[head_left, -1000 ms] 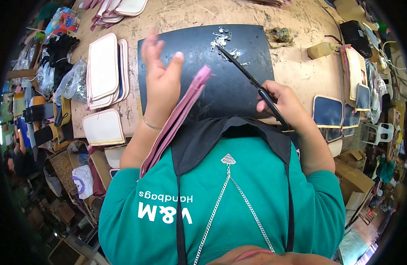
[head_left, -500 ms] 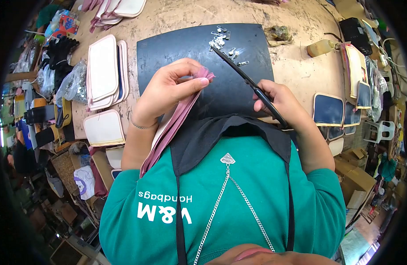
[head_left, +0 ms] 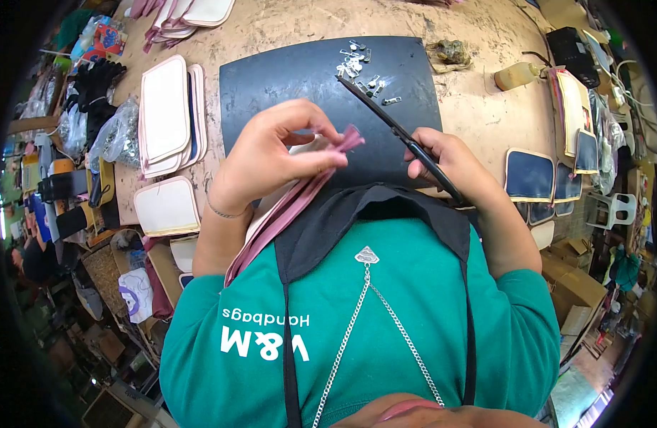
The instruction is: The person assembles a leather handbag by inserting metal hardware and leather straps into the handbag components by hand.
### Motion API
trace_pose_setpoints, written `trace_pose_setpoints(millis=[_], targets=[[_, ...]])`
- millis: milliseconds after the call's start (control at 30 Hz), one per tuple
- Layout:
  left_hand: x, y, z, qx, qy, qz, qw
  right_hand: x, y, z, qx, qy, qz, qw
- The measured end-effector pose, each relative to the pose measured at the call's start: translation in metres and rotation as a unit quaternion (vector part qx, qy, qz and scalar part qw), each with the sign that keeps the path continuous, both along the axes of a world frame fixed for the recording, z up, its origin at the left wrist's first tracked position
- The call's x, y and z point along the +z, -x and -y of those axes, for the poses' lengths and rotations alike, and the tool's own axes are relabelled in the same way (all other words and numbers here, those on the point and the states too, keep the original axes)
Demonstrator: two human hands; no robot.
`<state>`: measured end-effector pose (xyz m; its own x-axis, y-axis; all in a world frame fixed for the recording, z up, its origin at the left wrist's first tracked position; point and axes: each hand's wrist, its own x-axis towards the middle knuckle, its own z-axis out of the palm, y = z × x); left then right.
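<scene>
My left hand [head_left: 282,146] pinches the gathered ends of several mauve fabric strips [head_left: 289,214], whose lengths run down along my forearm toward my chest; a pale layer lies beside them. Frayed tips stick out past my thumb and fingers. In my right hand [head_left: 450,167] is a pair of black scissors [head_left: 395,128], fingers wrapped round the handles. The blades look closed and point up and left, their tip close to a scatter of small metal zipper pulls [head_left: 353,64]. Beneath both hands lies a black mat [head_left: 271,78].
Stacked white panels [head_left: 164,107] lie left of the mat, with a plastic bag [head_left: 119,132] beyond. To the right are a glue bottle [head_left: 515,77], dark blue panels [head_left: 530,175] and a cardboard box [head_left: 571,285]. More mauve-edged pieces [head_left: 175,25] lie at the top left.
My left hand has shifted slightly right with the strips, and their tips have turned a little upward. The scissors have moved slightly left.
</scene>
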<state>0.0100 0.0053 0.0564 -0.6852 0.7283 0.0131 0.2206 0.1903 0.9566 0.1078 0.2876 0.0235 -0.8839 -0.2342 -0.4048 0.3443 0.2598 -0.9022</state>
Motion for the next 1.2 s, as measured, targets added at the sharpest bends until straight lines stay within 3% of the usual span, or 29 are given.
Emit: trace_pose_setpoints(millis=[133, 233, 267, 333, 433, 467, 533, 600, 700, 800, 867, 900, 933, 967, 1000, 1067, 1200], targets=[[0.008, -0.004, -0.008, -0.081, 0.08, -0.081, 0.99, 0.01, 0.001, 0.002, 0.002, -0.012, 0.027, 1.0], [-0.007, -0.006, -0.014, -0.069, 0.036, -0.097, 0.992, 0.015, 0.003, 0.003, -0.007, 0.001, 0.062, 0.998], [-0.009, -0.006, -0.016, -0.071, 0.025, -0.109, 0.991, 0.014, 0.003, 0.004, 0.001, -0.011, -0.008, 1.0], [-0.006, -0.008, -0.019, -0.027, 0.014, 0.032, 0.999, 0.009, 0.002, 0.009, 0.015, -0.036, -0.144, 0.989], [-0.013, -0.007, -0.019, 0.007, -0.012, 0.181, 0.983, 0.016, 0.009, 0.03, 0.003, 0.083, -0.171, 0.982], [-0.015, -0.006, -0.018, 0.014, -0.022, 0.219, 0.975, 0.019, 0.012, 0.035, 0.002, 0.067, -0.186, 0.98], [-0.013, -0.005, -0.018, 0.049, -0.041, 0.17, 0.983, 0.021, 0.019, 0.043, 0.002, 0.036, -0.215, 0.976], [-0.016, 0.001, -0.012, 0.117, -0.033, 0.152, 0.981, 0.018, 0.023, 0.048, -0.006, 0.076, -0.157, 0.985], [-0.025, 0.008, -0.01, 0.227, 0.01, -0.144, 0.963, 0.017, 0.024, 0.052, -0.01, 0.069, -0.154, 0.986], [-0.016, 0.009, -0.018, 0.312, 0.072, -0.408, 0.855, 0.011, 0.022, 0.054, -0.03, 0.103, -0.167, 0.98], [-0.015, 0.007, -0.016, 0.239, 0.062, -0.358, 0.901, 0.004, 0.021, 0.056, -0.049, 0.137, -0.182, 0.972], [-0.014, 0.004, -0.011, 0.136, 0.029, -0.215, 0.967, 0.002, 0.02, 0.056, -0.05, 0.144, -0.189, 0.97], [-0.013, 0.0, -0.007, 0.028, -0.004, -0.066, 0.997, 0.001, 0.02, 0.057, -0.051, 0.151, -0.195, 0.968], [-0.008, -0.004, -0.008, -0.026, 0.04, -0.028, 0.998, 0.001, 0.021, 0.057, -0.052, 0.158, -0.202, 0.965], [-0.007, -0.008, -0.012, -0.042, 0.052, -0.067, 0.996, 0.002, 0.021, 0.058, -0.055, 0.155, -0.199, 0.966], [-0.009, -0.01, -0.014, -0.026, 0.046, 0.05, 0.997, 0.006, 0.021, 0.059, -0.061, 0.15, -0.191, 0.968], [-0.015, -0.007, -0.012, -0.027, -0.003, -0.009, 1.0, 0.007, 0.021, 0.06, -0.058, 0.104, -0.21, 0.97]])
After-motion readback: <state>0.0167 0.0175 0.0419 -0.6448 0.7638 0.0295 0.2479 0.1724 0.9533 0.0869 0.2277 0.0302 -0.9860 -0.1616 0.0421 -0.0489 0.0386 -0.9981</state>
